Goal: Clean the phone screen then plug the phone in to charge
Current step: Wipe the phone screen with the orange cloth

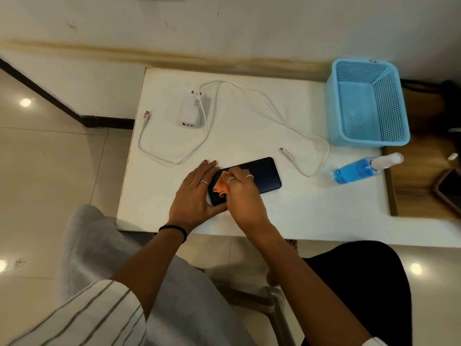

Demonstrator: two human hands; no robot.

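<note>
Phone (262, 174) lies flat on the white table (249, 216), screen up. Left hand (194, 193) rests spread open on its near end, steadying it. Right hand (240, 189) presses an orange cloth (220, 186) onto its screen, fingers closed round the cloth. Charger (190, 112) and cable (294, 128) lie beyond the phone.

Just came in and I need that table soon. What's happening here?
A person is wiping a dark phone on the white table. The left hand steadies it while the right hand rubs an orange cloth over the screen. The charger and cable lie unconnected nearby.
</note>
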